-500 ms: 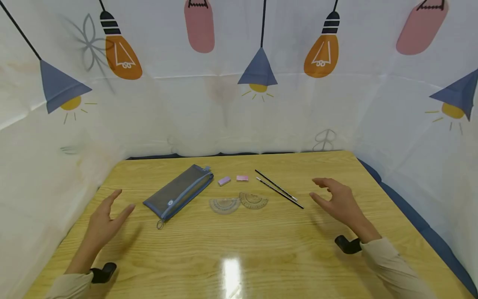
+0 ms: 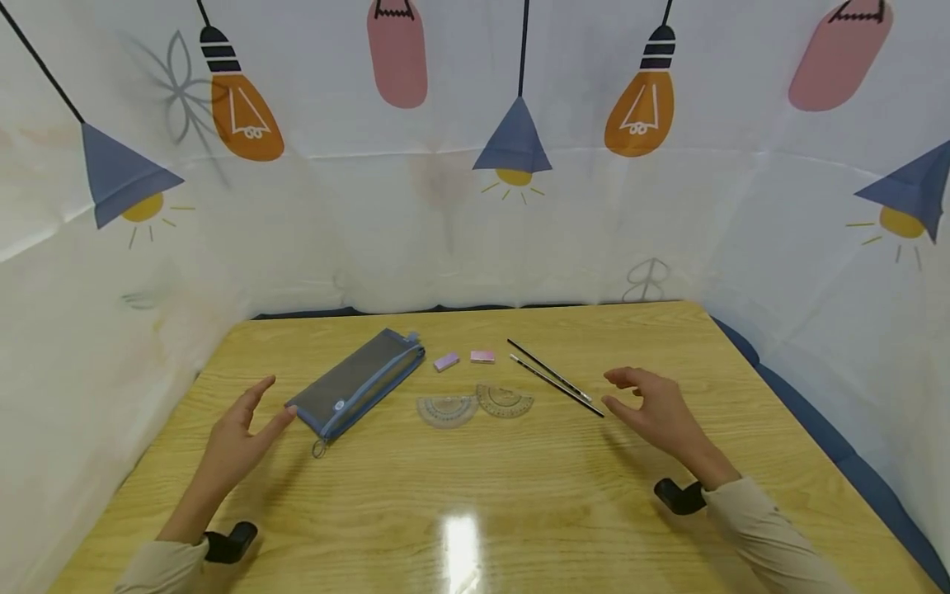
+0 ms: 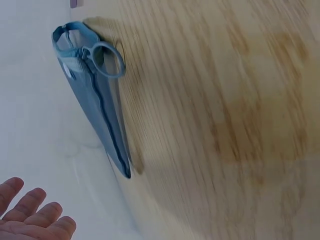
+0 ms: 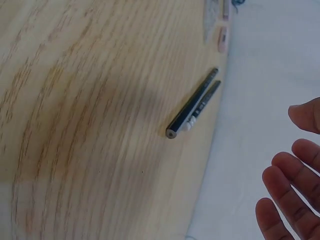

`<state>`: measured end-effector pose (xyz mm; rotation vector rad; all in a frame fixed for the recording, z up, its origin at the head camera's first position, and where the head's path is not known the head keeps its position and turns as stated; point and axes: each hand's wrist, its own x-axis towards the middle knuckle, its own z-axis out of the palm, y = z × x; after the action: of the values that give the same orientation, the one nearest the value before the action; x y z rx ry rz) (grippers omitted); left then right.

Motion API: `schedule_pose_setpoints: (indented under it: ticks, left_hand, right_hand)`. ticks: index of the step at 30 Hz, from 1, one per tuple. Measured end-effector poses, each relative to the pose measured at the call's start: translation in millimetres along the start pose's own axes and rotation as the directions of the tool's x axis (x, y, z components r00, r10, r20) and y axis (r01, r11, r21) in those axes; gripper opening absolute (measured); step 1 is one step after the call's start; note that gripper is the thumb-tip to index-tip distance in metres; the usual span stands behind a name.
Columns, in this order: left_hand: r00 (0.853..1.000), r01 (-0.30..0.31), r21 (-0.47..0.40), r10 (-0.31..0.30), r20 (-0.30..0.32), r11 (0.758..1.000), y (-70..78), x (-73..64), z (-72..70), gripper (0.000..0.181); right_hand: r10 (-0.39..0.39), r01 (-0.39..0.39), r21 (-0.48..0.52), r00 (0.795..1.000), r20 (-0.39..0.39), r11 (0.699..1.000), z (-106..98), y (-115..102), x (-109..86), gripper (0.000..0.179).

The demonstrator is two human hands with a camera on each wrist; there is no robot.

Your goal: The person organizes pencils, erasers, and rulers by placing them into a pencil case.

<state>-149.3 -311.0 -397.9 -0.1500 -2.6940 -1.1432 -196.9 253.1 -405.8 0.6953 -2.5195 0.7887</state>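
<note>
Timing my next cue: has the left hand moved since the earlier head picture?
Yes: the left hand has moved rightward in the head view, closer to the pouch, which lies unmoved on the table.

Two hands on show, one left hand (image 2: 236,443) and one right hand (image 2: 660,415), over one table (image 2: 371,511)! Just beside the left hand, it's one pencil case (image 2: 356,384). Near the right hand, on its left, two pencils (image 2: 557,385)! Between the hands, two erasers (image 2: 447,362) plus two protractors (image 2: 505,403), paired up nicely. Black wrist devices (image 2: 232,542)? Two, one behind each hand. And well beyond both hands, three blue lamps (image 2: 514,136), two orange bulbs (image 2: 247,124), two pink shapes (image 2: 397,62), all printed on cloth (image 2: 356,223)!
</note>
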Motion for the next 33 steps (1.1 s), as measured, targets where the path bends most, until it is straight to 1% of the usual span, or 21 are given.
schedule_pose_setpoints:
  ticks: [5,11,16,21,26,30,33]
  left_hand:
    - [1.0,0.009,0.0,-0.009,0.017,1.0,1.5,1.9,8.3,0.071]
    - [0.998,0.044,-0.029,-0.043,0.048,0.999,3.3,3.3,16.3,0.073]
    - [0.996,0.058,-0.048,-0.054,0.068,0.997,6.8,5.3,22.1,0.075]
    - [0.995,0.062,-0.007,-0.061,0.08,0.998,8.2,6.9,29.5,0.075]
    - [0.994,0.067,0.046,-0.071,0.082,0.997,8.5,7.5,35.5,0.074]
    - [0.992,0.079,0.057,-0.084,0.094,0.995,7.9,7.4,39.7,0.073]
    - [0.994,0.07,0.053,-0.074,0.085,0.996,6.4,7.6,42.3,0.071]
  right_hand:
    - [0.017,-0.015,-0.044,0.999,0.037,0.999,4,-2,-0.1,0.027]
    - [0.074,-0.069,-0.05,0.992,0.098,0.996,9,-3,-0.9,0.027]
    - [0.123,-0.115,-0.066,0.983,0.134,0.991,15,-2,-2.7,0.026]
    - [0.179,-0.168,-0.08,0.969,0.168,0.983,17,-1,-3.6,0.023]
    - [0.205,-0.193,-0.077,0.958,0.202,0.978,20,1,-4.7,0.019]
    - [0.216,-0.205,-0.074,0.953,0.21,0.976,21,2,-5.5,0.017]
    - [0.225,-0.213,-0.078,0.95,0.217,0.974,23,3,-5.3,0.016]
